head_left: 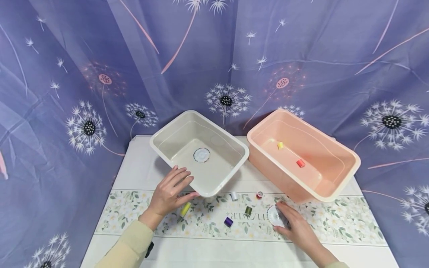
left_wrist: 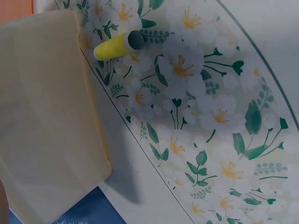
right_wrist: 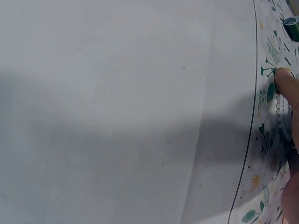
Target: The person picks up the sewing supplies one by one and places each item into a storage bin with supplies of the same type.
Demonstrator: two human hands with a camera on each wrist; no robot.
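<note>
My left hand (head_left: pixel 172 191) is at the front-left rim of a grey plastic basin (head_left: pixel 214 173), its fingers extended over the edge. Inside that basin lies a round pin wheel (head_left: pixel 202 155) with coloured pin heads around it. On the table at the right, my right hand (head_left: pixel 295 225) holds a second white pin wheel (head_left: pixel 274 216) by its edge, between thumb and fingers; the hand covers its right side. A yellow thread spool (left_wrist: pixel 119 45) lies just below the left hand. Between the hands are a white spool (head_left: pixel 234 196), a red spool (head_left: pixel 259 194), a dark green spool (head_left: pixel 248 211) and a purple spool (head_left: pixel 228 222).
A pink basin (head_left: pixel 268 176) stands to the right of the grey one, holding a small yellow spool (head_left: pixel 280 146) and a red-orange spool (head_left: pixel 300 163). Under everything is a white tablecloth (head_left: pixel 214 253) with a floral band. A blue dandelion-print curtain (head_left: pixel 187 85) hangs behind.
</note>
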